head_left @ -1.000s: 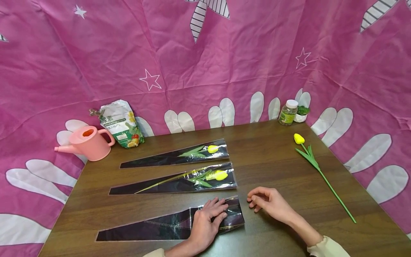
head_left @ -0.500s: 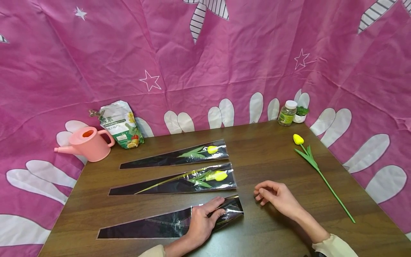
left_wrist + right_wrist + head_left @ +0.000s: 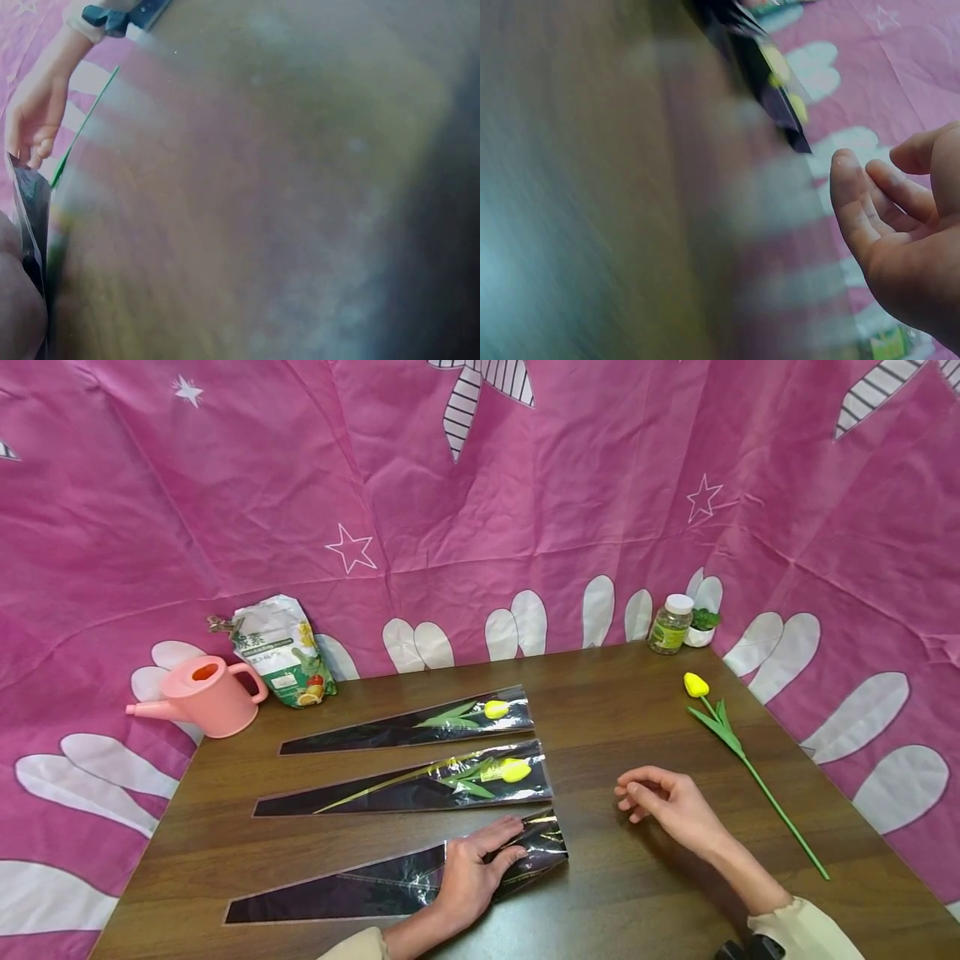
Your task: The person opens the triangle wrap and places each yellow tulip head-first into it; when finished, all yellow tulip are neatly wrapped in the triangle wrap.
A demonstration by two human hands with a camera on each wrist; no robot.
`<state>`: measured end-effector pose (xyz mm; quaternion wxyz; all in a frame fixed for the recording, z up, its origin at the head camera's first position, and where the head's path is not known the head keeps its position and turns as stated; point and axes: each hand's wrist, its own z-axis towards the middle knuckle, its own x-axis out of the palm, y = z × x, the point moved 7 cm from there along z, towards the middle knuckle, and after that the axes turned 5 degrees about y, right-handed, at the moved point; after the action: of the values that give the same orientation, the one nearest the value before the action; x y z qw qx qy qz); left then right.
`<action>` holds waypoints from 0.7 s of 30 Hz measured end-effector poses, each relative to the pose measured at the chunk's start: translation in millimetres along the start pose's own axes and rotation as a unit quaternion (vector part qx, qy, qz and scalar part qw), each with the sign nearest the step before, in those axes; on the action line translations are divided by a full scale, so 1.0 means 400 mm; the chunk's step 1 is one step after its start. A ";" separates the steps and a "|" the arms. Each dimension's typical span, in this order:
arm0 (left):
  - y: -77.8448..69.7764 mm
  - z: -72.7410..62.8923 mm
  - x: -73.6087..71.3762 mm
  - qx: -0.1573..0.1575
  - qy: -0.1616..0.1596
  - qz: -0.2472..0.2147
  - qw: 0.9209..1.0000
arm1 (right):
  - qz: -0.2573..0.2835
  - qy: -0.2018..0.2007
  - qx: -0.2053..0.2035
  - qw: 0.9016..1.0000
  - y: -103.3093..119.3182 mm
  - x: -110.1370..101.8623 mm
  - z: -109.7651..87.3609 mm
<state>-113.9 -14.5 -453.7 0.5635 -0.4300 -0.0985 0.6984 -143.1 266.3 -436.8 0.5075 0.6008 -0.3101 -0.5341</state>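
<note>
My left hand grips the nearest black flower sleeve close to its wide right end, thumb apart from the fingers. That end is creased and bulges up off the table; no flower shows in it. My right hand hovers over the table to the right of the sleeve, fingers loosely bent and holding nothing. Near the right edge lies a yellow tulip with a long green stem, apart from both hands. Beyond the left hand are two more sleeves, a middle one and a far one, each with a yellow tulip inside.
A pink watering can and a white-green bag with a clip stand at the back left of the wooden table. At the back right are a lidded jar and a small potted plant. A pink cloth hangs behind.
My left hand has gone from lying spread on the near sleeve to gripping it, and the sleeve's right end has creased and risen. My right hand has moved right and away from the sleeve.
</note>
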 end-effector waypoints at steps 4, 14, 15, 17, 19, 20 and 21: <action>0.003 0.001 0.003 -0.005 0.007 -0.005 1.000 | -0.027 -0.034 -0.014 0.999 0.008 -0.056 -0.003; 0.004 0.008 0.017 -0.016 0.042 0.011 0.999 | -0.028 -0.008 0.001 1.000 0.000 -0.013 -0.019; 0.004 0.009 0.017 -0.016 0.044 0.013 0.999 | -0.028 0.000 0.000 1.000 -0.001 -0.002 -0.020; 0.003 0.009 0.018 -0.015 0.047 0.017 0.999 | -0.029 0.018 -0.005 0.999 0.000 0.023 -0.023; 0.003 0.008 0.018 -0.016 0.048 0.016 0.999 | -0.032 0.039 -0.021 0.999 0.004 0.052 -0.024; 0.003 0.008 0.019 -0.016 0.049 0.017 0.999 | -0.036 0.048 -0.029 0.998 0.006 0.068 -0.025; 0.003 0.008 0.019 -0.016 0.049 0.017 0.999 | -0.045 0.053 -0.037 0.997 0.009 0.083 -0.026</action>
<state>-116.9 -7.2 -456.3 0.5490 -0.4743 -0.0741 0.6841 -124.7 237.5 -445.1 0.5212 0.6222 -0.2353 -0.5346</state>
